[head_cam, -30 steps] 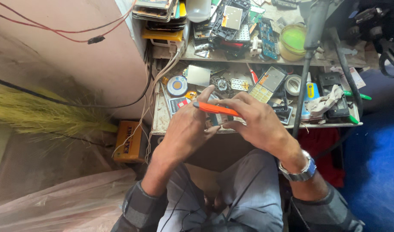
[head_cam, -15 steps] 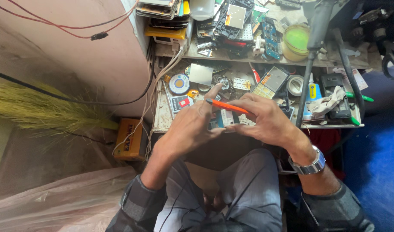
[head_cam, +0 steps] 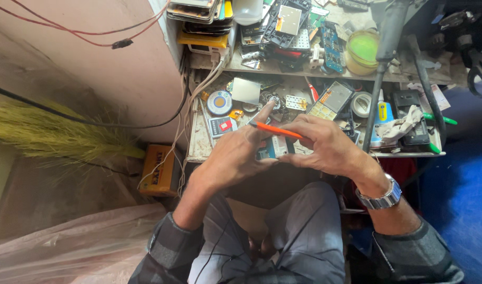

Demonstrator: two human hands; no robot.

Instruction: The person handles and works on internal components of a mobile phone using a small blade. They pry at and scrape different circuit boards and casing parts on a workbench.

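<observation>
From the head view we note a green tub (head_cam: 363, 51) on the upper shelf, its contents unclear, and a tray (head_cam: 199, 150) crowded with small parts. Our left hand (head_cam: 236, 158) and right hand (head_cam: 325, 147) both grasp an orange tool (head_cam: 277, 130), held level between them above the tray's front edge.

Loose phone parts crowd the workbench (head_cam: 199, 152); the solder reel (head_cam: 219, 102) and tape roll (head_cam: 361, 104) flank the hands, a black lamp arm (head_cam: 378, 79) bars the right, and the wall (head_cam: 94, 68) closes the left.

wall (head_cam: 94, 58): bare beige | workbench (head_cam: 199, 152): cluttered, shelf above | floor (head_cam: 462, 200): blue | straw broom (head_cam: 46, 131) left
</observation>
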